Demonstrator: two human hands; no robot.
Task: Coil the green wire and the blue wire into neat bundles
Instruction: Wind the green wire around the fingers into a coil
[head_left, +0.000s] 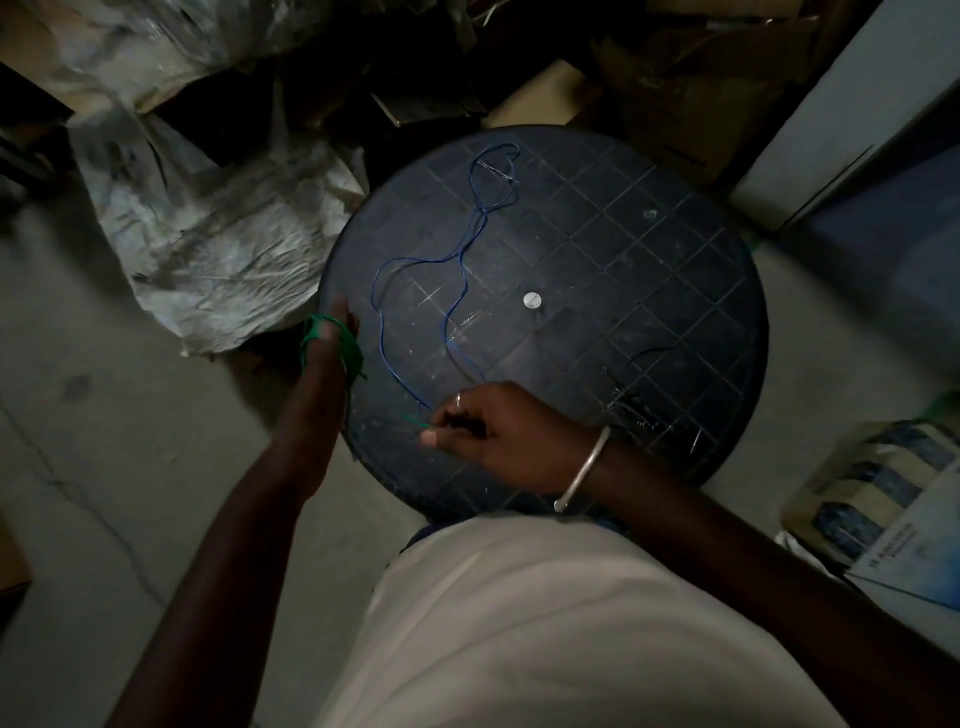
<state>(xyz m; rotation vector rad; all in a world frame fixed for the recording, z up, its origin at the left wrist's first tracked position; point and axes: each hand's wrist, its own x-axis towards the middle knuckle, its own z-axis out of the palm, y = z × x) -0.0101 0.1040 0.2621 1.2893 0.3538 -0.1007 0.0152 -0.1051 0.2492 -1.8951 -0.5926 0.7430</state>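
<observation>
The right hand (483, 436) is pinching the loose tail of the green wire (332, 340) between thumb and fingertips near the tabletop's (649, 291) 7 o'clock edge; its grip is closing on that short green end. A metal bangle (582, 470) is sitting on that wrist. The left hand (324, 358) is reaching out at the tabletop's 9 o'clock rim, its fingers extended, and most of the green wire is lying wrapped in loops around them. Whether those fingers are actually clamping the loops or only carrying them is hard to tell in this dim light.

Further out, the blue wire (462, 260) is sprawling loose across the round dark tabletop, running from about 11 o'clock down toward the right hand at 7 o'clock, with open bends and no coiling at all. A small white disc (532, 300) is marking the tabletop's centre. A crumpled sack (218, 228) is lying on the floor (104, 467) at 10 o'clock.

By this reading, the green bundle is nearly finishing, with only its tail needing to be wound in or tucked. The blue wire is waiting untouched, so roughly half the job is remaining.
</observation>
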